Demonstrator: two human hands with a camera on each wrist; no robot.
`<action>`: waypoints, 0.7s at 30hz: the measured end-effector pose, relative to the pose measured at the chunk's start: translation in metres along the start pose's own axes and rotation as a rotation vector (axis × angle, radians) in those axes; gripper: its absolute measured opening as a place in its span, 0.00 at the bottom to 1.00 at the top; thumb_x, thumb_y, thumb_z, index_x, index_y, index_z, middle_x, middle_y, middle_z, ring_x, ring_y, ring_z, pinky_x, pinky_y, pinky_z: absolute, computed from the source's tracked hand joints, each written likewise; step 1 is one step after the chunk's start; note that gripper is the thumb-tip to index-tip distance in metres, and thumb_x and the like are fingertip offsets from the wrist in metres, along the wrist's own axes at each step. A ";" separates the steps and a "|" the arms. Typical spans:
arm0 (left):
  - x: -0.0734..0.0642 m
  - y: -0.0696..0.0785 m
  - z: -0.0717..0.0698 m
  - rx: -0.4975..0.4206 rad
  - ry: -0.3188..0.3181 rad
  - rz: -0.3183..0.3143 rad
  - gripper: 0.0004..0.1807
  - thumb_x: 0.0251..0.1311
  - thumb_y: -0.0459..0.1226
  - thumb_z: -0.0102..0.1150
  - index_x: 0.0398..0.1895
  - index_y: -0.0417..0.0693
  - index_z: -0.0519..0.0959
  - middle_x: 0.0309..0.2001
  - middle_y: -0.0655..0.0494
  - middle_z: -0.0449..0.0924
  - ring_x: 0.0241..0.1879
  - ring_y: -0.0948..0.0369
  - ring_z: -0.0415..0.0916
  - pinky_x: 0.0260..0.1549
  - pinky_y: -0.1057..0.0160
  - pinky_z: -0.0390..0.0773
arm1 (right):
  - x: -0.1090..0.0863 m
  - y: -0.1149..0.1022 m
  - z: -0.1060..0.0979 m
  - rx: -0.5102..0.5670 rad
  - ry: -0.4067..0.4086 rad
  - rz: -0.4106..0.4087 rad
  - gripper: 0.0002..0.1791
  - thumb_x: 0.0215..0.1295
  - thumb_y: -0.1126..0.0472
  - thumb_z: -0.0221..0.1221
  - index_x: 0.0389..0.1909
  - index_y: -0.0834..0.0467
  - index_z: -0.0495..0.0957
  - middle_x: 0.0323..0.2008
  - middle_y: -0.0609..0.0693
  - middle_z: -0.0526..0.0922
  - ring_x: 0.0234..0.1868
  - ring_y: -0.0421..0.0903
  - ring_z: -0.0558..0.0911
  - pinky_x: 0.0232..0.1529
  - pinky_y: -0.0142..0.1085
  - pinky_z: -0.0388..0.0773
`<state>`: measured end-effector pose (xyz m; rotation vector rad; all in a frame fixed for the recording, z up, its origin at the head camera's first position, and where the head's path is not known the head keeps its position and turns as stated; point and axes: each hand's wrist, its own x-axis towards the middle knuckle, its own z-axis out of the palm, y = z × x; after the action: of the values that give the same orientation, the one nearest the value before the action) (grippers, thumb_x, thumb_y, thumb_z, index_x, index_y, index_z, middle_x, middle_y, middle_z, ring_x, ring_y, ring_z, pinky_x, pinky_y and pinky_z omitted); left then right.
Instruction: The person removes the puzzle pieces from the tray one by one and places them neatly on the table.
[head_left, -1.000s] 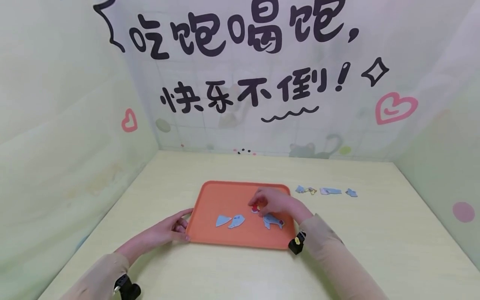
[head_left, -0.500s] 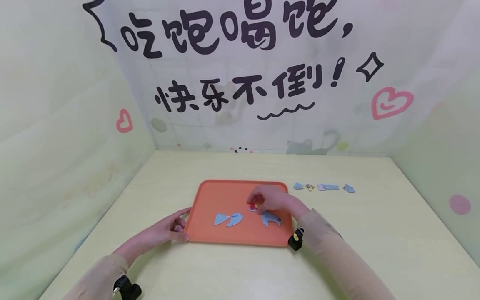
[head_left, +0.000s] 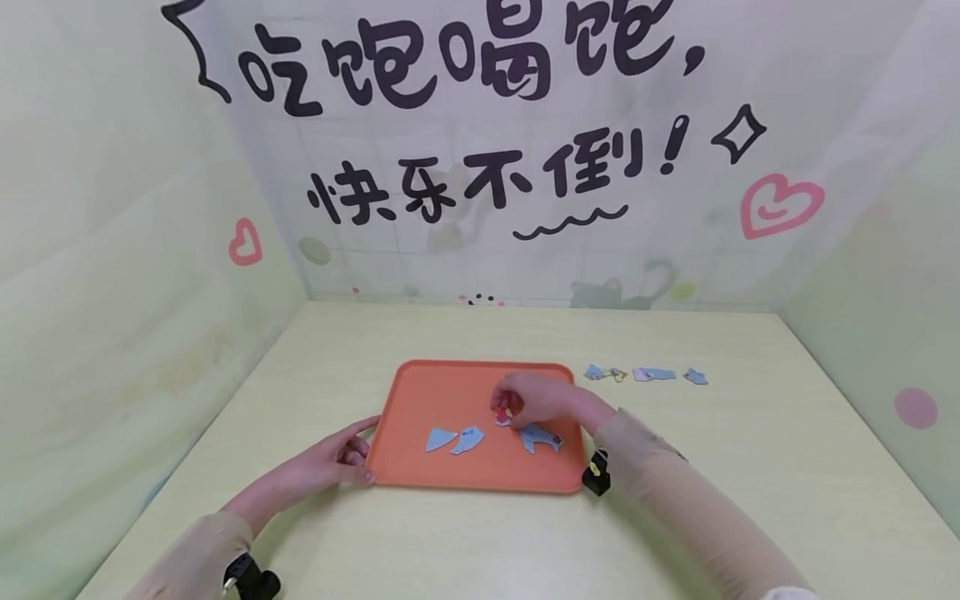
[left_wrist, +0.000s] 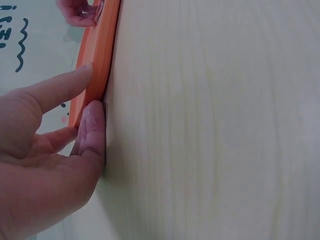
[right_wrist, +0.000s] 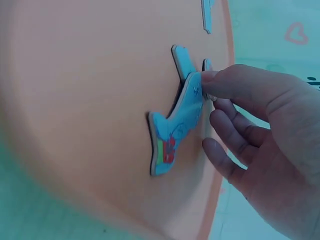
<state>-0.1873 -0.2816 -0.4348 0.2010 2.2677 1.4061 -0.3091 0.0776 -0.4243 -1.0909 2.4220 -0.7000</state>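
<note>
My left hand (head_left: pixel 333 458) grips the left edge of an orange tray (head_left: pixel 435 387); in the left wrist view the thumb presses the rim from above and curled fingers meet its outer side. Over the right half of the tray, my right hand (head_left: pixel 536 397) pinches a small puzzle piece with red on it (head_left: pixel 502 414). That piece is mostly hidden behind the thumb in the right wrist view. Close beside the hand lies a larger blue puzzle piece (right_wrist: pixel 186 110) with a red and green patch. Two more blue pieces, a triangular one (head_left: pixel 440 439) and a curved one (head_left: pixel 468 440), lie further left.
On the pale wooden table (head_left: pixel 720 467), right of the tray, several puzzle pieces lie in a row: a blue and yellow group (head_left: pixel 606 372), a long blue piece (head_left: pixel 654 374) and a small blue one (head_left: pixel 695 377). Cloth walls (head_left: pixel 420 267) enclose the table at back and sides.
The head view has shifted slightly. Against the tray, both hands and the loose pieces keep nearly the same places; the right hand still pinches the red-marked puzzle piece.
</note>
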 end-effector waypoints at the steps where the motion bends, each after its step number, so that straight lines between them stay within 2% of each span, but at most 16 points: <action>1: 0.000 0.000 0.000 0.001 0.000 -0.001 0.52 0.57 0.36 0.69 0.79 0.42 0.46 0.51 0.45 0.65 0.46 0.58 0.67 0.43 0.68 0.72 | 0.000 0.000 -0.001 -0.002 -0.004 -0.004 0.14 0.58 0.66 0.67 0.44 0.54 0.80 0.37 0.46 0.80 0.37 0.42 0.75 0.39 0.31 0.75; 8: 0.002 -0.001 0.000 0.001 -0.001 0.005 0.53 0.57 0.36 0.69 0.79 0.42 0.46 0.51 0.44 0.65 0.45 0.59 0.68 0.41 0.68 0.72 | 0.001 0.004 -0.005 -0.044 -0.013 -0.050 0.15 0.58 0.66 0.67 0.45 0.50 0.80 0.38 0.44 0.79 0.38 0.41 0.76 0.41 0.31 0.76; 15: 0.002 -0.001 0.001 0.006 0.001 0.007 0.52 0.57 0.36 0.69 0.79 0.42 0.46 0.51 0.44 0.65 0.45 0.60 0.69 0.40 0.68 0.72 | -0.002 0.002 -0.015 -0.087 -0.032 -0.055 0.13 0.63 0.63 0.64 0.47 0.48 0.81 0.40 0.42 0.80 0.41 0.41 0.77 0.43 0.31 0.77; 21: 0.002 -0.002 0.001 0.007 0.010 0.012 0.52 0.57 0.35 0.69 0.79 0.43 0.47 0.51 0.44 0.65 0.45 0.59 0.68 0.40 0.68 0.73 | -0.008 0.001 -0.029 -0.138 -0.025 -0.106 0.16 0.65 0.63 0.63 0.53 0.51 0.82 0.44 0.41 0.83 0.44 0.40 0.79 0.47 0.32 0.78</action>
<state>-0.1883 -0.2808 -0.4372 0.2097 2.2835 1.4087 -0.3202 0.0919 -0.4003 -1.2826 2.4355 -0.5544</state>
